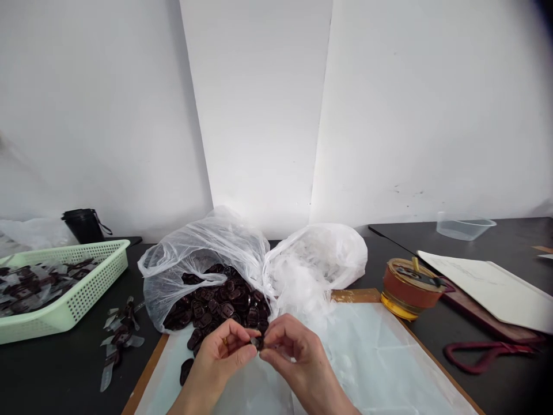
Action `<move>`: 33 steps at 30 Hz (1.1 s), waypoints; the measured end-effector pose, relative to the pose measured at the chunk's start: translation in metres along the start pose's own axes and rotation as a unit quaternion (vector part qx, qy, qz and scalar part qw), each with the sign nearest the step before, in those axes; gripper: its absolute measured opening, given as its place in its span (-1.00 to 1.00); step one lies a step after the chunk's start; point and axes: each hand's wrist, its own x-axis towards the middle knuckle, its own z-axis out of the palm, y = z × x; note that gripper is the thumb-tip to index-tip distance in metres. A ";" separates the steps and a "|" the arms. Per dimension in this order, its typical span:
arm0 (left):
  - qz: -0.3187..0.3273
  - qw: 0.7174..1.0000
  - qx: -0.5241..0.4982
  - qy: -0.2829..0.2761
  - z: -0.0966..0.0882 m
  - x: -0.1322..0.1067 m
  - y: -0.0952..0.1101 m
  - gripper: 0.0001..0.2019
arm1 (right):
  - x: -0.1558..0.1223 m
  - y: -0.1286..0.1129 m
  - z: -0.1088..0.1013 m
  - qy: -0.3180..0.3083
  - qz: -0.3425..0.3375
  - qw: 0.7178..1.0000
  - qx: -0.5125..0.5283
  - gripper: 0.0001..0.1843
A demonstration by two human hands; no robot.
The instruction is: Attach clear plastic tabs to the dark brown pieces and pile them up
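Two bare hands work low in the view, just below the mouth of a white translucent plastic bag. The left hand, with a gold-coloured ring, and the right hand meet at the fingertips. Their curled fingers are almost closed, pinching one small dark maroon oblong piece between them. The bag's mouth spills a heap of similar glossy maroon pieces, too many to count. One lone maroon piece lies just left of the left hand on a pale translucent sheet.

That sheet covers a wooden board, whose angled left edge runs near the left hand; the widest stretch of sheet lies right of the right hand. A second crumpled white plastic bag touches the first.

Left of the board, one pale green perforated plastic basket holds pieces with clear film, and a loose cluster of filmed pieces lies on the black tabletop. Right of the board sit one round rust-and-amber container, white paper sheets, a dark red loop and one clear plastic tub.
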 end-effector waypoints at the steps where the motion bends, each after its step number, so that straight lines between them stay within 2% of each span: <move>1: -0.001 1.000 0.001 -0.009 -0.001 0.001 -0.001 -0.76 | 0.000 -0.001 -0.001 -0.007 0.020 1.000 0.013 -0.85; 5: -0.004 0.999 0.016 -0.051 -0.006 0.004 -0.006 -0.68 | 0.000 -0.006 -0.006 -0.070 0.031 0.997 -0.001 -0.72; 8: -0.012 0.996 0.006 -0.092 -0.009 0.006 -0.008 -0.59 | -0.001 -0.010 -0.007 -0.128 0.030 0.991 0.011 -0.77; 10: -0.024 0.992 -0.014 -0.119 -0.010 0.005 -0.008 -0.56 | -0.002 -0.010 -0.005 -0.143 0.040 0.988 0.051 -0.79; 14: -0.056 0.990 -0.062 -0.115 -0.006 0.002 -0.006 -0.51 | 0.000 -0.004 -0.002 -0.103 0.060 0.985 0.127 -0.81; 16: -0.060 0.989 -0.088 -0.106 -0.003 0.000 -0.006 -0.51 | 0.001 -0.002 -0.001 -0.086 0.058 0.986 0.129 -0.83; 22: -0.075 0.986 -0.115 -0.097 0.000 -0.002 0.001 -0.68 | -0.001 -0.006 -0.002 -0.030 -0.019 0.999 -0.019 -0.86; 25: -0.066 0.987 -0.073 -0.128 -0.004 -0.001 0.003 -0.71 | -0.003 -0.008 -0.002 -0.023 -0.041 0.998 -0.032 -0.83; 29: -0.045 0.982 -0.019 -0.183 -0.007 0.001 -0.002 -0.70 | -0.004 -0.005 -0.002 -0.023 -0.009 1.000 -0.002 -0.78; 33: -0.025 0.985 -0.010 -0.172 -0.009 0.003 -0.005 -0.73 | -0.002 -0.003 0.000 -0.066 0.049 0.990 0.116 -0.71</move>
